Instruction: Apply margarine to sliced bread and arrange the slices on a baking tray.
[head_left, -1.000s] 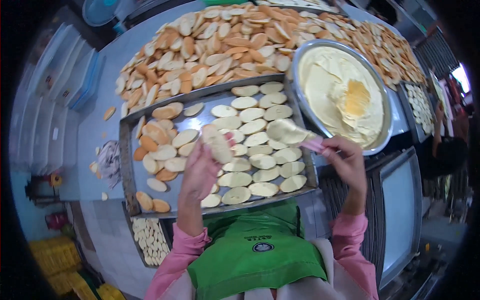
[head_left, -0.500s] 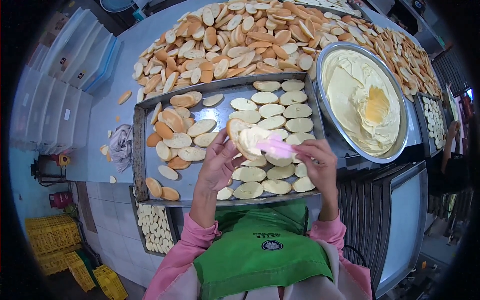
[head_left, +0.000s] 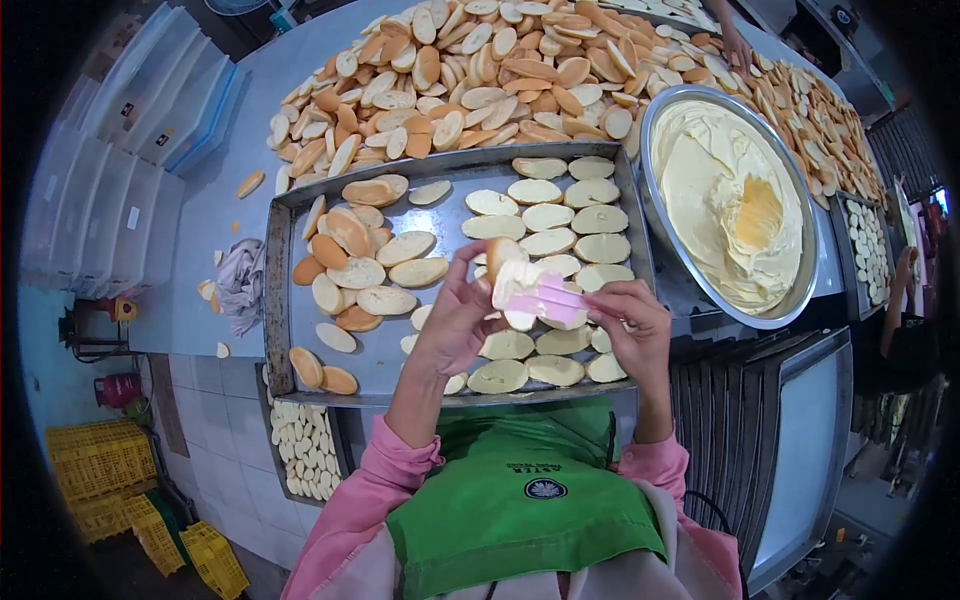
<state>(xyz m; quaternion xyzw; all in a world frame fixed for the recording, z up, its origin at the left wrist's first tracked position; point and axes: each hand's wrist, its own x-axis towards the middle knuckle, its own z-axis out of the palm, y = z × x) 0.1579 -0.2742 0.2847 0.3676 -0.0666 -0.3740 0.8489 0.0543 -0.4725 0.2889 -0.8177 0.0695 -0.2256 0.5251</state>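
Over the metal tray (head_left: pixel 395 368), my left hand (head_left: pixel 448 325) grips an oval bread slice (head_left: pixel 505 258) by its edges, tilted up. Thick pale cream covers part of its face. A pink plastic spatula (head_left: pixel 552 296), smeared with cream, lies against that face, its near end pinched in the fingers of my right hand (head_left: pixel 638 328). Below them, rows of cream-coated bread slices (head_left: pixel 498 377) fill the tray's right side. Loose bread slices (head_left: pixel 357 272) lie on its left side, some overlapping.
A steel bowl (head_left: pixel 647 210) of cream (head_left: pixel 700 170) stands right of the tray. Behind is a large heap of bread slices (head_left: pixel 490 75), touched by another person's hand (head_left: pixel 737 50) at far right. A crumpled cloth (head_left: pixel 241 285) and plastic bins (head_left: pixel 150 100) are at left; stacked trays (head_left: pixel 735 400) at lower right.
My left hand has turned the bread slice more upright and shifted it slightly right against the spatula. Another person's hand has come into view at the far right of the heap.
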